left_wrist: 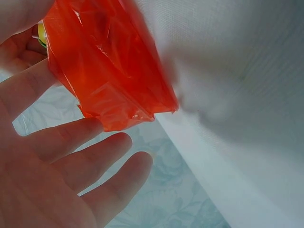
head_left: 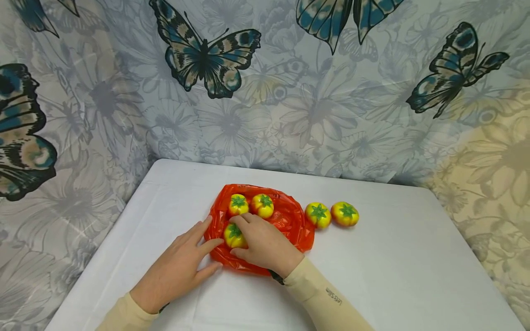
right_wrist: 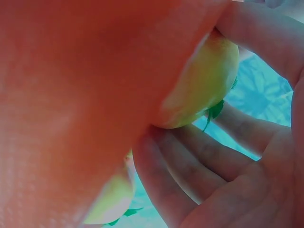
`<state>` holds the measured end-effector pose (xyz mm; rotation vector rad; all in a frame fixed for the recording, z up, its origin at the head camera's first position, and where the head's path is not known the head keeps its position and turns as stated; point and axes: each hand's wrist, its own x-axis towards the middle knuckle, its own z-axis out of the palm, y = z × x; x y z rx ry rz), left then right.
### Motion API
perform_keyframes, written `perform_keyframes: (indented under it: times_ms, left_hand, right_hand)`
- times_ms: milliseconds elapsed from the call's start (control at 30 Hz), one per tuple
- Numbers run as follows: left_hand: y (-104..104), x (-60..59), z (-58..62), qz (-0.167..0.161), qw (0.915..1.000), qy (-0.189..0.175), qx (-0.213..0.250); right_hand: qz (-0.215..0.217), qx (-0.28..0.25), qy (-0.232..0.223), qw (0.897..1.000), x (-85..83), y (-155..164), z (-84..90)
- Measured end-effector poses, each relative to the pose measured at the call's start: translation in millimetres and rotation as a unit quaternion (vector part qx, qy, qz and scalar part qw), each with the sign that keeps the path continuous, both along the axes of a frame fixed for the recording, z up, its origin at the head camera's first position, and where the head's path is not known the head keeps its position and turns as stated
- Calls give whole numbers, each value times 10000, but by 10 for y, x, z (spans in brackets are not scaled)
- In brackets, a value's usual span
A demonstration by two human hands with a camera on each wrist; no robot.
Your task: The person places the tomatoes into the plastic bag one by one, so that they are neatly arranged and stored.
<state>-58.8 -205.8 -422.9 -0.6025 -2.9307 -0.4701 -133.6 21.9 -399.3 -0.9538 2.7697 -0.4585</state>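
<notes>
On the white cloth-covered table (head_left: pixel 393 257) lies a crumpled, glossy red plastic bag (head_left: pixel 290 220), and the person's right hand (head_left: pixel 265 243) rests on top of it, fingers and thumb curled round a small round yellow-orange toy tomato with a green star-shaped stalk (head_left: pixel 233 233) at the bag's near left part. The right wrist view shows the same yellow fruit (right_wrist: pixel 209 80) pressed between the fingers (right_wrist: pixel 190 175) and the red film. The left hand (head_left: pixel 178 271) lies flat on the table just left of the bag, fingers straight and spread, the fingertips touching the bag's edge; in the left wrist view its relaxed fingers (left_wrist: pixel 90 161) sit right beneath the bag's red corner (left_wrist: pixel 114 85). Two more yellow-orange tomatoes (head_left: pixel 250 205) sit side by side on the bag just beyond the right hand. Another pair of the same toy tomatoes (head_left: pixel 331 214) stands on the bare table, just right of the bag. A butterfly-printed curtain (head_left: pixel 265 92) hangs behind the table.
</notes>
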Motion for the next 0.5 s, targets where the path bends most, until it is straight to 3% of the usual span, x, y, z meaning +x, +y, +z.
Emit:
perform_keyframes:
  times_ms: [500]
  left_hand:
    - [8, 8, 7, 0, 10000, 2, 18]
  right_hand:
    - [70, 205, 52, 9998, 10, -22, -56]
